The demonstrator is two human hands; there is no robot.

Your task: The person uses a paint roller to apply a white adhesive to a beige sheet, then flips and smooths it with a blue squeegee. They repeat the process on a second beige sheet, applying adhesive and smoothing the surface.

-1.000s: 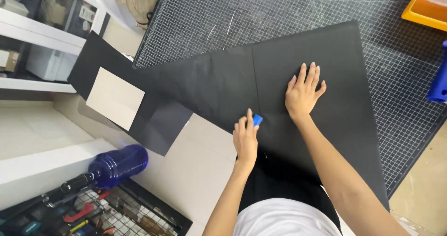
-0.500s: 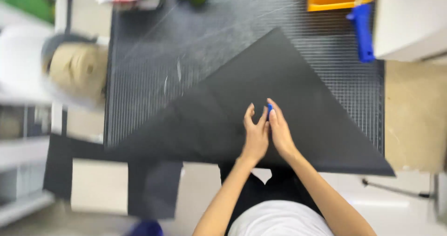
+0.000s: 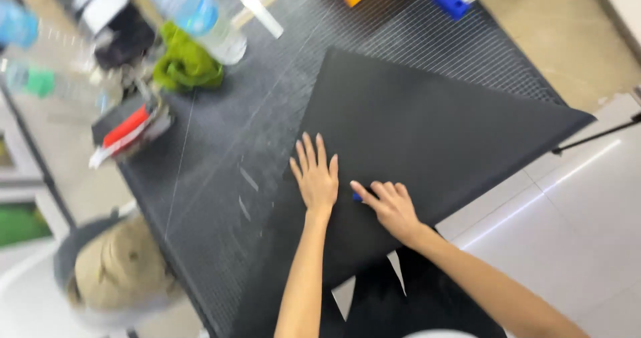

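The left hand (image 3: 316,176) lies open and flat on the black sheet (image 3: 427,131), which rests folded on the grid mat (image 3: 220,144). The right hand (image 3: 390,206) pinches a small blue tool (image 3: 358,196) against it. Steady pressure from the flat palm should stop the sheet slipping.

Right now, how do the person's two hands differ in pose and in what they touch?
The left hand lies flat with its fingers spread on the black sheet, holding nothing. The right hand is more curled, its fingers pressed against a small blue object that is mostly hidden. The left hand points up the sheet; the right hand angles toward the left. Both rest on the black sheet, close together.
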